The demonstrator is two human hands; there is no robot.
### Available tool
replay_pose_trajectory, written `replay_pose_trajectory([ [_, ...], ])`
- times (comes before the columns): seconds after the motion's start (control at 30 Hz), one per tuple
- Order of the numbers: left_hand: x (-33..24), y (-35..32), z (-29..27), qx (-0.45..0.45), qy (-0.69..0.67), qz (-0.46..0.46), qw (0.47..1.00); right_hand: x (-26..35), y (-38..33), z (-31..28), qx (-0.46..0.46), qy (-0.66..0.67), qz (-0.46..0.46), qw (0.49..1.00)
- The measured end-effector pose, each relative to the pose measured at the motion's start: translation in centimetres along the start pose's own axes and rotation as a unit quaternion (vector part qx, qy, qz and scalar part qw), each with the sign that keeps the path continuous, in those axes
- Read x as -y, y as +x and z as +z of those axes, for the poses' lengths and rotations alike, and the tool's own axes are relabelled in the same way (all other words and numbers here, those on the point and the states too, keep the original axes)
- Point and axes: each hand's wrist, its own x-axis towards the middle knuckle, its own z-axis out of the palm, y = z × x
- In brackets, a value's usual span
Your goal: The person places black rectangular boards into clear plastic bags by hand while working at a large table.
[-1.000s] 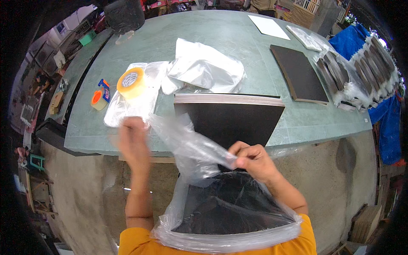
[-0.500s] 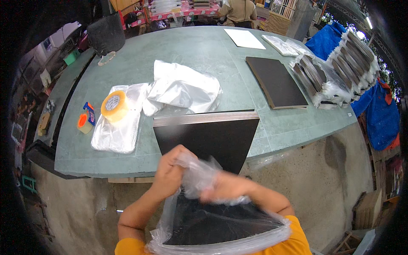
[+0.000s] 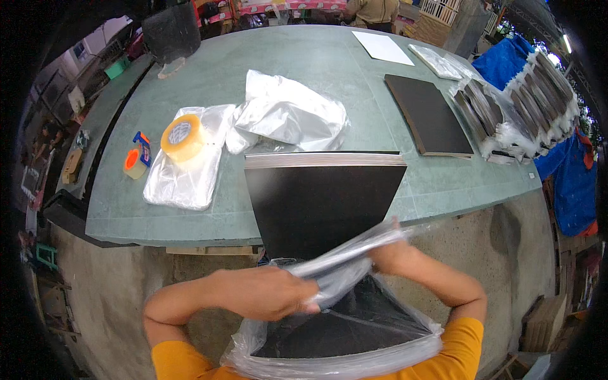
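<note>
A stack of black boards or folders [image 3: 326, 206] stands tilted up against the table's near edge, its pale layered end uppermost. Around its lower part, close to my body, lies a clear plastic bag [image 3: 354, 364]. My left hand [image 3: 269, 294] is closed on a gathered fold of the bag, left of centre. Over on the right, my right hand [image 3: 392, 253] grips the far end of the same fold. The plastic stretches in a slanting band between both hands, across the front of the black stack. Some fingers are hidden behind the plastic.
On the green table [image 3: 196, 231] are a large tape roll [image 3: 182, 137], a tape dispenser [image 3: 136, 161], flat clear bags [image 3: 190, 187] and crumpled plastic [image 3: 285, 114]. Further right are a black folder [image 3: 430, 117], a white sheet [image 3: 383, 47] and wrapped bundles [image 3: 525, 107]. A person [image 3: 373, 12] stands behind.
My hands were close together on bunched plastic; now they are apart, the left lower, the right further right and higher, with the plastic drawn out between them. The view has shifted slightly.
</note>
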Motion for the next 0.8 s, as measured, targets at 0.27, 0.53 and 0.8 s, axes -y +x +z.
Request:
replay_pose_trajectory([
  [0.27, 7.5, -1.7, 5.7, 0.086, 0.417, -0.137, 0.895, -0.9, -1.7, -8.1, -0.092, 0.184, 0.05, 0.977],
  [0.53, 7.8, -3.3, -4.8, -0.684, 0.156, -0.331, 0.631, -0.7, 0.7, -5.1, -0.451, 0.165, 0.103, 0.871],
  [0.8, 6.1, -1.5, -2.4, -0.519, 0.34, -0.151, 0.769, -3.9, -0.7, -3.1, -0.495, 0.093, 0.239, 0.83],
])
